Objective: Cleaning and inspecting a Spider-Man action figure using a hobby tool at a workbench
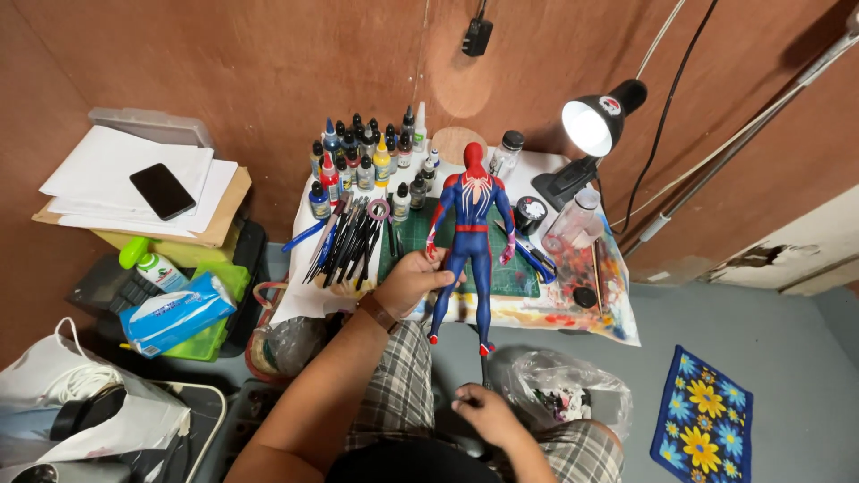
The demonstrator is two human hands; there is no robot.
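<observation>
The figure (pixel 472 240), red and blue, stood upright in front of the small table (pixel 573 313), its head toward the paint bottles (pixel 367 161). My left hand (pixel 410 280) was closed around its thigh and wrist. My right hand (pixel 483 410) pinched the dark rod (pixel 484 371) below its foot. A firm mid-body grip and a level rod seemed best against tipping toward the brushes (pixel 349 241) beside the figure.

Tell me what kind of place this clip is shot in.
Probably a home hobby corner for painting figures: small paint bottles, brushes and a desk lamp crowd a low table, and the left hand holds a red-and-blue action figure.
</observation>
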